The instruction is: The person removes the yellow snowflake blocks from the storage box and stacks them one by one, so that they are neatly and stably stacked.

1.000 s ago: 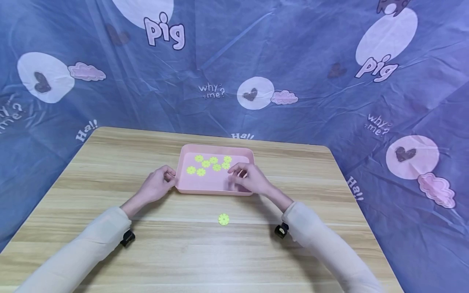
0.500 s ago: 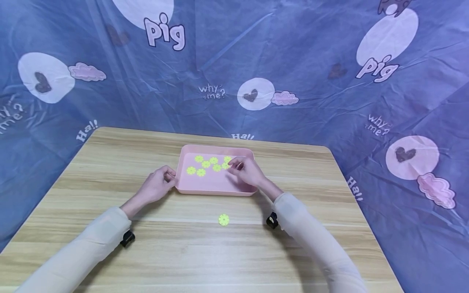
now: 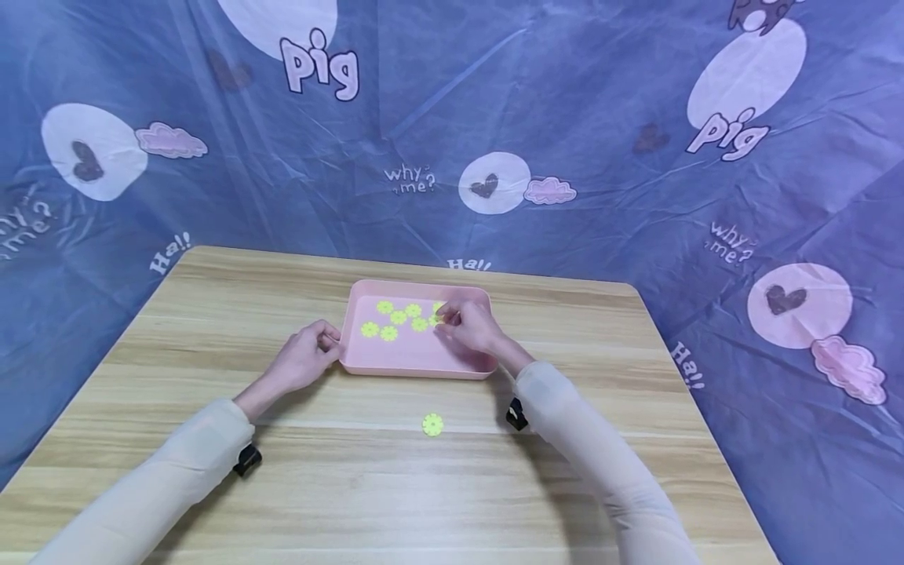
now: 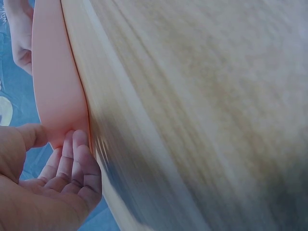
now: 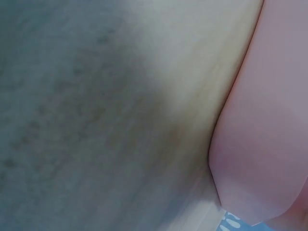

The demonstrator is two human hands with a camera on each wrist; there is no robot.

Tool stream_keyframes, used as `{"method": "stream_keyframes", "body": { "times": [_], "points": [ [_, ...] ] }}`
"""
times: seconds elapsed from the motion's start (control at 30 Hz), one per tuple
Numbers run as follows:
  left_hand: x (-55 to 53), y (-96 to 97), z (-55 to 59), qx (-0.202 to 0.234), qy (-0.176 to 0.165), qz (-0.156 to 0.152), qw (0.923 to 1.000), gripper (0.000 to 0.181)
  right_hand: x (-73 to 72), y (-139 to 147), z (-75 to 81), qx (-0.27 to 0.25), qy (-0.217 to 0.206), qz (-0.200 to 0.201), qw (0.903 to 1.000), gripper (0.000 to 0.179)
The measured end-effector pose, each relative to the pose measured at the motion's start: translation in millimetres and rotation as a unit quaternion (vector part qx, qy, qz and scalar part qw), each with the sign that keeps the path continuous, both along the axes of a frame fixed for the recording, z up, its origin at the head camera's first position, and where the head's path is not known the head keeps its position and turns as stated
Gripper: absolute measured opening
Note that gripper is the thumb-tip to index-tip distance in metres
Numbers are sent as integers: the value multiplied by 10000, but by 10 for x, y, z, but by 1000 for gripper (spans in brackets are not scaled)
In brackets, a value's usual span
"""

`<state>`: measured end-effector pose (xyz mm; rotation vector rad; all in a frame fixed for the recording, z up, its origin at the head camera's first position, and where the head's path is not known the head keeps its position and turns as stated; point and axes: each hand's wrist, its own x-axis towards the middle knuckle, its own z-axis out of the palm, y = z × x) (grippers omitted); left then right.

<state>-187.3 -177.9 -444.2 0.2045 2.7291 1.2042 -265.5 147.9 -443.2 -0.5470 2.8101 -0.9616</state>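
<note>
In the head view, my left hand (image 3: pixel 307 355) grips the left front corner of a pink tray (image 3: pixel 417 372). The left wrist view shows the thumb on the rim of that tray (image 4: pixel 55 72) and the other fingers (image 4: pixel 67 163) against its outer wall. Inside the tray lie several yellow-green notched plastic discs (image 3: pixel 388 333), shaped like flowers. My right hand (image 3: pixel 472 325) is over the tray's right half, fingers bent, fingertips right at a disc (image 3: pixel 434 321); I cannot tell whether they pinch it. In the right wrist view only the tray wall (image 5: pixel 260 130) and tabletop show.
One more yellow-green disc (image 3: pixel 432 424) lies on the wooden table (image 3: pixel 339 486) in front of the tray. A blue patterned cloth (image 3: pixel 424 94) hangs behind the table and along its right side.
My right hand has moved left and slightly away from me over the tray, bringing its fingertips to the discs on the right. The left hand stays at the corner.
</note>
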Motion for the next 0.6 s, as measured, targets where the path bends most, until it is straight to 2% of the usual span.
{"method": "stream_keyframes", "body": {
  "times": [0.4,0.6],
  "points": [
    [32,25,8,8,-84,24,10000,23,-28,-28,-28,347,265,12,9990,26],
    [47,31,4,26,-81,50,10000,23,-39,-52,-67,584,141,40,9982,26]
  ]
}}
